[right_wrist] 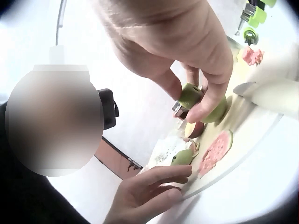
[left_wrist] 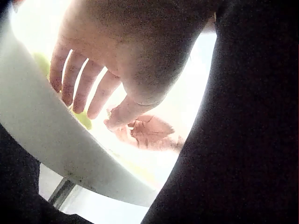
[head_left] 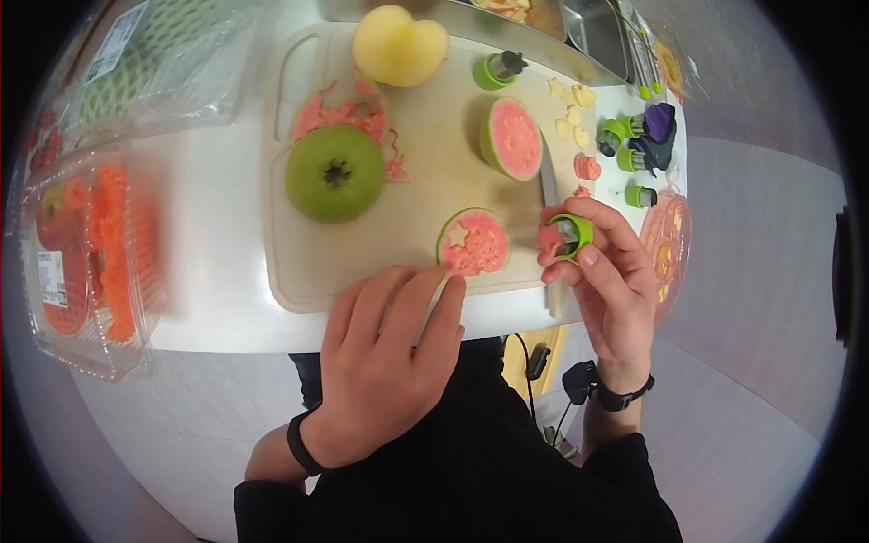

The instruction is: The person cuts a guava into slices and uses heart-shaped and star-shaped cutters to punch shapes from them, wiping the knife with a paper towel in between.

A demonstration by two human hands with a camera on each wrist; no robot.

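Note:
My right hand (head_left: 615,285) pinches a small green-rimmed cutter (head_left: 586,233) between thumb and fingers. Pink fruit flesh (head_left: 549,241) shows at its left end. In the right wrist view the cutter (right_wrist: 190,95) is held above the board, near the knife. A round guava slice (head_left: 487,246) with a star-shaped hole lies near the board's front edge. My left hand (head_left: 394,348) rests palm down, fingers extended, index fingertip right at the slice's lower rim. A halved pink guava (head_left: 516,138) sits behind the slice.
On the cutting board (head_left: 308,262) are a green guava (head_left: 335,172), pink scraps (head_left: 396,168), a peeled yellowish fruit (head_left: 399,45), another cutter (head_left: 498,69) and a knife (head_left: 549,185). More cutters (head_left: 641,195) stand to the right. Clear plastic packs (head_left: 113,262) lie left.

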